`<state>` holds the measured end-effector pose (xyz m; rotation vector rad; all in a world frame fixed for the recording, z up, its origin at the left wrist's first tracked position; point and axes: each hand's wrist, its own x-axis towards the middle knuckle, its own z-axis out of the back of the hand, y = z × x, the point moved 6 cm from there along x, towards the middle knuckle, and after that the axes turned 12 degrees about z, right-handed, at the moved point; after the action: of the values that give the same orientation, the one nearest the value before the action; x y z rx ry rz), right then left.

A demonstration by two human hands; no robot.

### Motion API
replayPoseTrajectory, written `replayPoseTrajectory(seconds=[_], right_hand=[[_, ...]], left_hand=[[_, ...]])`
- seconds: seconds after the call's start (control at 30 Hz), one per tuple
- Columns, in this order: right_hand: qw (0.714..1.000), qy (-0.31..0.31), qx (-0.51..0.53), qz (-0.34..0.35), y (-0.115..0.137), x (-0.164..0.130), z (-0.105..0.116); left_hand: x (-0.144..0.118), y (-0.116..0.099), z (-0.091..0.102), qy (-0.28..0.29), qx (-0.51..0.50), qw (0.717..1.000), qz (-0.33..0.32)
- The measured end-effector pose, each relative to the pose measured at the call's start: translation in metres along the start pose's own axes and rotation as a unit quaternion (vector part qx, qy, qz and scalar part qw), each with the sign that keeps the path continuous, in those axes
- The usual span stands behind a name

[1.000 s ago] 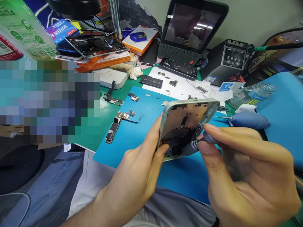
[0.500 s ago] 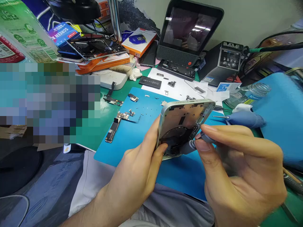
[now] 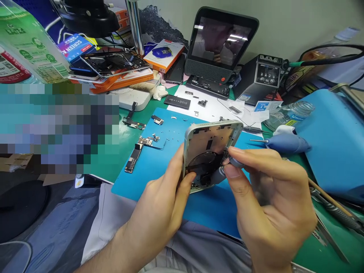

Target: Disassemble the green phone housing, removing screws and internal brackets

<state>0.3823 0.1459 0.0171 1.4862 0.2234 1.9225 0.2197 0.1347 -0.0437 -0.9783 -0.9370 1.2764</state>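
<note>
Above the blue mat [image 3: 159, 163] near the counter's front edge, the left hand [image 3: 159, 212] clamps a stripped phone housing [image 3: 209, 151], tilted open-side up. The right hand [image 3: 270, 204] pinches a grey screwdriver [image 3: 224, 172], fingers closed around it, tip inside the frame. Steady, perpendicular pressure likely prevents slipping.

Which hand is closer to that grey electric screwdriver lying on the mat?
The right. The right hand is just below and left of the electric screwdriver; the left hand is farther left, holding the phone frame.
</note>
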Motion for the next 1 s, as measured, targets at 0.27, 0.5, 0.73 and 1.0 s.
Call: replayPoseTrajectory(seconds=[0.27,0.5,0.73,1.0], right_hand=[[1.0,-0.004,-0.005,-0.014,-0.004,-0.007,-0.001],[0.999,-0.019,-0.033,-0.011,-0.005,-0.008,0.005],[0.998,0.027,-0.056,0.013,-0.001,-0.003,-0.003],[0.998,0.001,0.032,-0.054,-0.01,0.001,-0.001]], left_hand=[[0.002,0.0,0.0,-0.012,0.003,1.0,0.009],[0.003,0.001,0.001,-0.021,-0.001,1.0,0.016],[0.004,0.004,0.001,-0.024,-0.004,1.0,0.01],[0.003,0.002,0.0,-0.012,-0.011,1.0,0.006]])
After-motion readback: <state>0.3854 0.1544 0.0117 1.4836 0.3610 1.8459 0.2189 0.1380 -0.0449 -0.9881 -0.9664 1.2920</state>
